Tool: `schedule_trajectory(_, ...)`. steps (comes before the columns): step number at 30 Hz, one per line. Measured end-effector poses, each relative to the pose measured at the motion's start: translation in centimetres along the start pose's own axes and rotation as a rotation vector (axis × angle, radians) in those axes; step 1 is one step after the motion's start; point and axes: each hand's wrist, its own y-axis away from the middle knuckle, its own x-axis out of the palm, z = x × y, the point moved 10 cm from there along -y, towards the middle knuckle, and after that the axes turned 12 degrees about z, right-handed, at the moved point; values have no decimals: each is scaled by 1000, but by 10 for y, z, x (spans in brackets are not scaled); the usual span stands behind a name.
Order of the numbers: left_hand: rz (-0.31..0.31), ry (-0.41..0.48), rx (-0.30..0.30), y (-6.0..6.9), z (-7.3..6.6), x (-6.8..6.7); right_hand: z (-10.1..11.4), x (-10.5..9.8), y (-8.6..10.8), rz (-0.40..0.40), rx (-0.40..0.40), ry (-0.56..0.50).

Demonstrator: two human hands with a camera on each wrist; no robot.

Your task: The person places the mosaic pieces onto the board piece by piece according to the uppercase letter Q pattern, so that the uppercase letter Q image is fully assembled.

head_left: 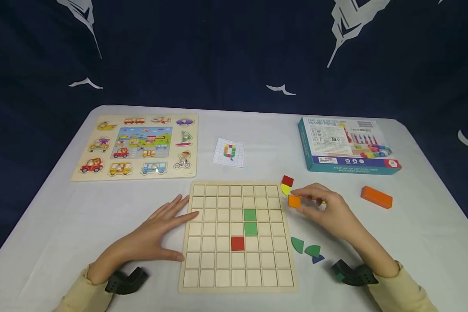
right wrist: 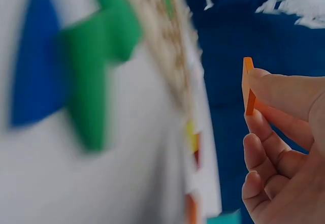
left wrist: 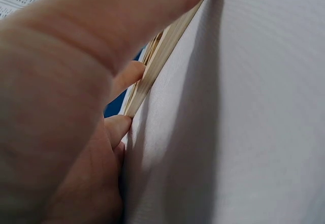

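The wooden grid board [head_left: 208,278] serves as reference. The left hand [head_left: 150,236] lies at its left edge, fingers spread and fairly straight, fingertips and thumb touching the rim, gripping nothing. The right hand [head_left: 331,212], just beyond the right edge, pinches an orange square [head_left: 294,201] between thumb and fingertips, beside the board's upper right part. A yellowish item behind these fingers is too hidden to identify with confidence.

On the board sit two green squares [head_left: 250,215] in adjoining cells and a red square [head_left: 237,243] diagonally nearer the person. Near its far right corner lie a dark red square [head_left: 287,181] and a yellow piece [head_left: 285,189]. Right of its nearer half lie two green quarter-rounds [head_left: 297,245] and a blue piece [head_left: 318,259]. Beyond its far edge lies a pattern card [head_left: 229,152].
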Motion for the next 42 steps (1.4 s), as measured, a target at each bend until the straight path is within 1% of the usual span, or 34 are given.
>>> schedule_trajectory(4, 1, 1, 7, 0, -1, 1, 25, -9, -10, -35, -56, -18)
schedule_trajectory(8, 13, -8, 3, 0, -2, 1, 47, -7, -24, -42, -94, -80)
schedule_trajectory(12, 18, -20, -4, 1, -1, 0, 61, 7, -39, -17, -108, -157)
schedule_trajectory(17, 20, -25, -7, 0, -1, -1, 74, 32, -52, 23, -132, -238)
schedule_trajectory(22, 29, -15, -13, 0, -1, 0, 77, 58, -57, 67, -120, -294)
schedule_trajectory(26, 35, -8, -24, 0, 0, 1, 76, 76, -57, 102, -110, -307)
schedule_trajectory(34, 35, -4, -21, 0, 1, 1, 74, 96, -58, 168, -94, -355)
schedule_trajectory(39, 35, -3, -26, 0, 2, 2, 75, 109, -57, 227, -100, -308)
schedule_trajectory(42, 36, -3, -25, 0, 2, 2, 78, 114, -57, 248, -128, -259)
